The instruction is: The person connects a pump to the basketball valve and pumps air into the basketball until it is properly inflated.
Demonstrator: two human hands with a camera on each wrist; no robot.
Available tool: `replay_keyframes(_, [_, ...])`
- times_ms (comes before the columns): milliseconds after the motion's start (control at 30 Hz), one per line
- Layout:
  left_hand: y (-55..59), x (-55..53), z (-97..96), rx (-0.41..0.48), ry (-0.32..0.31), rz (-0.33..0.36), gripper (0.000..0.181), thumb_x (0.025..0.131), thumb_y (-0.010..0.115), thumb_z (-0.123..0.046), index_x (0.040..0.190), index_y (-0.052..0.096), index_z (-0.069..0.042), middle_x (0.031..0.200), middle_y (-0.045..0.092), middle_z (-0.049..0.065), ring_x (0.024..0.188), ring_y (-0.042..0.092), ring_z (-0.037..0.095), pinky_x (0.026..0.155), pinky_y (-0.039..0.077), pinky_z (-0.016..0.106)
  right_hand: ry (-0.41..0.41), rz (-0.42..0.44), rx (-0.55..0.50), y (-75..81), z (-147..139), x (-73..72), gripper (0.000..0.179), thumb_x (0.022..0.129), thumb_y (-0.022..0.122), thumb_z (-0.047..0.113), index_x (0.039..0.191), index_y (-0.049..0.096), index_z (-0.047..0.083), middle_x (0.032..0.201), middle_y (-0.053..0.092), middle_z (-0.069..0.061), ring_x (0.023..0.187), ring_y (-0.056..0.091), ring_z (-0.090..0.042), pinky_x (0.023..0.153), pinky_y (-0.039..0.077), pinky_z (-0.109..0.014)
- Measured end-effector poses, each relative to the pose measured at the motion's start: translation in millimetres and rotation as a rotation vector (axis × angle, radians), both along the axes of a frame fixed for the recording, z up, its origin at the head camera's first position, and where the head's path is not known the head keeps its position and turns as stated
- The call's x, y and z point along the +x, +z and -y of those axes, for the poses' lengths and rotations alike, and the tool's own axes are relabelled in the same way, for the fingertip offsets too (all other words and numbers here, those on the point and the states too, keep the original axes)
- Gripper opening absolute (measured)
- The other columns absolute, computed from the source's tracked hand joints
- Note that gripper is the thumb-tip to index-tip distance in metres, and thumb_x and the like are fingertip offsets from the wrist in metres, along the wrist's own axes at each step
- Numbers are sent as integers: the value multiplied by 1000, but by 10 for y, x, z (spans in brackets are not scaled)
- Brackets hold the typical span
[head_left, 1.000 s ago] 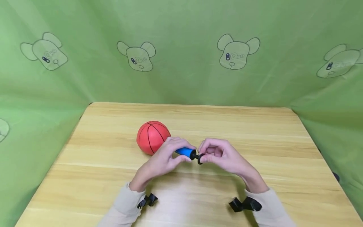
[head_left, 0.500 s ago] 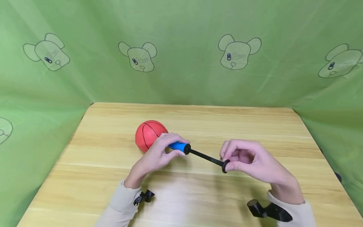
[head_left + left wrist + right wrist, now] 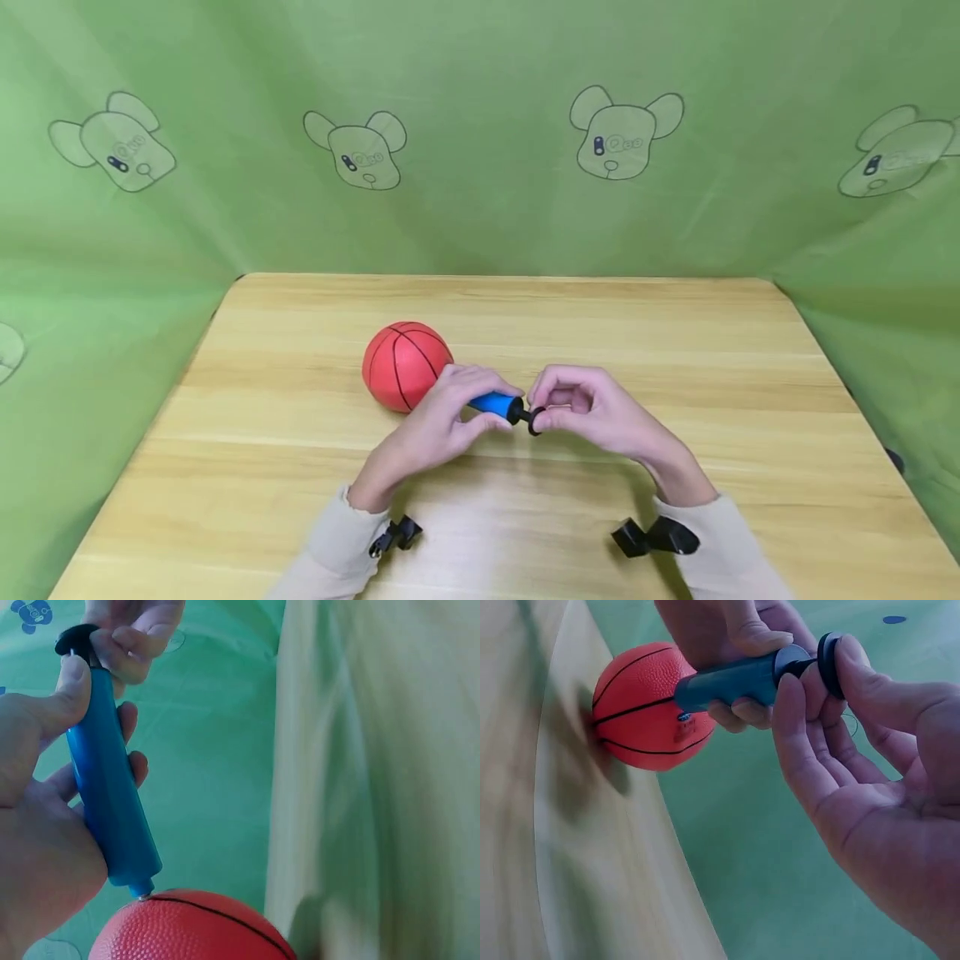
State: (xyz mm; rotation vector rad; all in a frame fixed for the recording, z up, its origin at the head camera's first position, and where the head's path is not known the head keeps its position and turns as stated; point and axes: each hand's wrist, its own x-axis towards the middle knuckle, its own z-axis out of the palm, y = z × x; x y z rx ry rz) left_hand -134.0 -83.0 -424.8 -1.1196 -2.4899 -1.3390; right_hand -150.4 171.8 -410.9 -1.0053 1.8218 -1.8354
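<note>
My left hand grips the blue barrel of a small ball pump, thumb on one side and fingers curled round the other. The pump's tip meets the top of a red toy basketball with black lines. In the head view the basketball rests on the table, partly behind the left hand. My right hand pinches the pump's black round handle between thumb and fingers. Only a short length of the black rod shows between handle and barrel.
A wooden table lies under the hands. Green cloth printed with bear heads hangs behind and at both sides. Black wrist cameras are strapped over the light sleeves.
Half a second ago the right hand had drawn the handle far out to the right. Now it has pushed the rod back in, near its position of one second ago.
</note>
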Motion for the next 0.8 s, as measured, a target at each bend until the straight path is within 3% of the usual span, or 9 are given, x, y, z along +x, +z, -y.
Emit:
replay_keyframes(200, [-11,-35,109,20,-11,16,28,93,77,-19,121,71,-16,115,72,-8,109,61,7,93,38,37,-3,-13,25,154,-11,62,18,89,72,-10,99,66,4,102,66,-17,93,71,-25,80,59,-35])
replay_keyframes(367, [13,-65,221,39,33,14,31,92,78,-20,122,71,-16,114,72,-9,104,63,7,91,39,37,100,-146,-106,342,-240,111,29,84,66,-24,103,64,-2,104,64,-13,89,66,-19,76,58,-30])
replay_keyframes(500, [26,-74,266,41,51,14,31,92,78,-19,123,71,-16,114,72,-9,102,62,7,92,39,37,143,-207,-172,403,-333,120,34,81,63,-30,105,62,-6,104,63,-14,84,62,-20,73,56,-28])
replay_keyframes(633, [34,-67,224,41,53,9,32,91,79,-18,122,72,-13,113,73,-7,103,62,7,92,39,38,102,-165,-112,335,-299,106,28,85,66,-23,102,63,-2,102,64,-12,84,63,-20,73,56,-29])
replay_keyframes(800, [10,-39,72,27,29,7,30,91,79,-18,120,72,-13,113,73,-6,109,61,9,96,38,38,42,-10,-23,154,-167,31,16,90,70,-11,99,64,1,102,65,-13,88,66,-17,79,57,-30])
